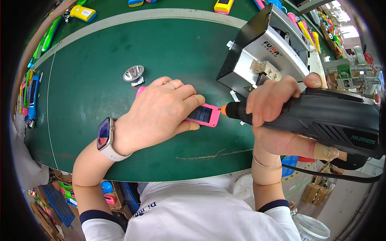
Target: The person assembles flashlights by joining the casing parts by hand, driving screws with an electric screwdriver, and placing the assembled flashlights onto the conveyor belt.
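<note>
Pink casing (215, 119) lies on the table (173, 44), mostly hidden under the curled, gripping left hand (161, 106). The right hand (271, 102) closes round a black screwdriver (321, 114); whether its bit (220, 109) touches, I can't tell.

A pink case (215, 119) lies under the left hand (161, 105), dark panel (202, 114) facing up. A black electric screwdriver (321, 118), orange-nosed, lies sideways in the right hand (271, 102), tip at the case's end.

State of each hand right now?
Left hand: closed on the pink rectangular plastic case.
Right hand: closed around the black plastic orange-tipped electric screwdriver.
</note>
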The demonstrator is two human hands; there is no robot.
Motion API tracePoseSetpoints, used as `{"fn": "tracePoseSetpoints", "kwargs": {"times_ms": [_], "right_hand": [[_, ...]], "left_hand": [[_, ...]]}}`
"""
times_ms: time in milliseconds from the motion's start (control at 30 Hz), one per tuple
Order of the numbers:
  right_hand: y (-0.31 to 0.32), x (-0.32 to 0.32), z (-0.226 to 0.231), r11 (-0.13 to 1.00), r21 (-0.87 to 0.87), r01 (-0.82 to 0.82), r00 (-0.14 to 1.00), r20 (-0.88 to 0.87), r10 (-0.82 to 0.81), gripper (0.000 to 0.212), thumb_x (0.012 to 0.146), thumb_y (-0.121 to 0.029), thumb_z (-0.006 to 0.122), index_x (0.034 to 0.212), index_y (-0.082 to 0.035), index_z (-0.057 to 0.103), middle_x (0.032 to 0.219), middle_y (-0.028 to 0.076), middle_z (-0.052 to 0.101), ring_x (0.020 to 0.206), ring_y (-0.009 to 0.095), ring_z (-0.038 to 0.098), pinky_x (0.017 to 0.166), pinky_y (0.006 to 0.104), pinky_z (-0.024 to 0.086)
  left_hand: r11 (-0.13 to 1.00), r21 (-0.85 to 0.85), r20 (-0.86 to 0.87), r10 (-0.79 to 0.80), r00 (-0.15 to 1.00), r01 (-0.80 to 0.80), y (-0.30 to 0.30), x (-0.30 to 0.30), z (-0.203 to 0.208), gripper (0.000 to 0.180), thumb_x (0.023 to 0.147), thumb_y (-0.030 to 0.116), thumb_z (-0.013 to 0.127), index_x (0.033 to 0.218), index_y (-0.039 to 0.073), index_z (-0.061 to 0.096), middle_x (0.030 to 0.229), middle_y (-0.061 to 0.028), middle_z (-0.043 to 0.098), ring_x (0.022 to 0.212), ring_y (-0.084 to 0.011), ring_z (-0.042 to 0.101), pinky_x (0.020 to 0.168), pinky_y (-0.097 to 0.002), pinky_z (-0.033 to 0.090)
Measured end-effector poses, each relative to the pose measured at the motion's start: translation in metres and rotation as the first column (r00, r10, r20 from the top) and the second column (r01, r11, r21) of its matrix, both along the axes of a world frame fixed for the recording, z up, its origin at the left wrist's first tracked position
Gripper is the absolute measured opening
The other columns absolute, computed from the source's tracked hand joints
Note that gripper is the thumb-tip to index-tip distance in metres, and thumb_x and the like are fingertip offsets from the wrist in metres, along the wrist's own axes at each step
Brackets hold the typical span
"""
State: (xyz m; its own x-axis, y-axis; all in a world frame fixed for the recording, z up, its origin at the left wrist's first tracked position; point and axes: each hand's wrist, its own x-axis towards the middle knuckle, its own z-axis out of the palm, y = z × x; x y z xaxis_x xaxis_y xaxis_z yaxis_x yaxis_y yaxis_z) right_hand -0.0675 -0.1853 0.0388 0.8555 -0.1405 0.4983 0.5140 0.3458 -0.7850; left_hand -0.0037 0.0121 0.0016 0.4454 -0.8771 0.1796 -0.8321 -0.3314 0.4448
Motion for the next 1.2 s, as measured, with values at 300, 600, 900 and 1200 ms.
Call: {"fn": "tracePoseSetpoints", "kwargs": {"times_ms": [300,600,900,1200], "right_hand": [[-0.010,0.004,-0.006,0.983,-0.128,-0.132,0.990,0.034,0.137,0.103,0.062,-0.088,0.053,0.130,-0.011,0.042,0.071,0.006,0.053,0.053,0.017,0.051,0.053,0.0330,0.043],[-0.050,-0.001,0.035,0.945,-0.328,0.002,0.914,0.385,0.132,0.099,0.071,-0.084,0.051,0.135,-0.009,0.039,0.082,0.006,0.053,0.061,0.017,0.051,0.060,0.0339,0.043],[-0.052,0.019,0.028,1.000,-0.016,-0.027,0.992,0.122,0.029,0.096,0.076,-0.085,0.037,0.131,-0.006,0.043,0.074,0.003,0.047,0.057,0.013,0.045,0.056,0.0285,0.037],[-0.008,0.001,0.000,0.998,-0.055,-0.009,0.991,0.134,0.016,0.099,0.068,-0.087,0.049,0.130,-0.010,0.040,0.073,0.004,0.051,0.053,0.016,0.050,0.051,0.0319,0.044]], "left_hand": [[1.000,0.014,0.003,0.015,1.000,-0.015,-0.003,-0.002,-0.002,0.047,0.067,0.026,0.077,0.107,0.006,0.063,0.091,-0.0052,0.060,0.086,-0.0239,0.058,0.080,-0.0364,0.045],[0.988,0.100,0.166,0.098,0.981,-0.116,0.004,0.001,-0.002,0.053,0.068,0.024,0.077,0.114,0.007,0.059,0.094,-0.0057,0.060,0.087,-0.0236,0.058,0.078,-0.0354,0.045],[0.989,0.005,0.174,0.144,0.974,-0.147,0.003,0.007,-0.007,0.048,0.071,0.031,0.075,0.110,0.006,0.061,0.094,-0.0068,0.061,0.083,-0.0240,0.059,0.074,-0.0362,0.046],[0.989,0.015,0.206,0.144,0.968,-0.150,0.003,0.006,-0.009,0.048,0.072,0.032,0.075,0.110,0.007,0.060,0.091,-0.0062,0.061,0.081,-0.0228,0.059,0.071,-0.0352,0.045]]}}
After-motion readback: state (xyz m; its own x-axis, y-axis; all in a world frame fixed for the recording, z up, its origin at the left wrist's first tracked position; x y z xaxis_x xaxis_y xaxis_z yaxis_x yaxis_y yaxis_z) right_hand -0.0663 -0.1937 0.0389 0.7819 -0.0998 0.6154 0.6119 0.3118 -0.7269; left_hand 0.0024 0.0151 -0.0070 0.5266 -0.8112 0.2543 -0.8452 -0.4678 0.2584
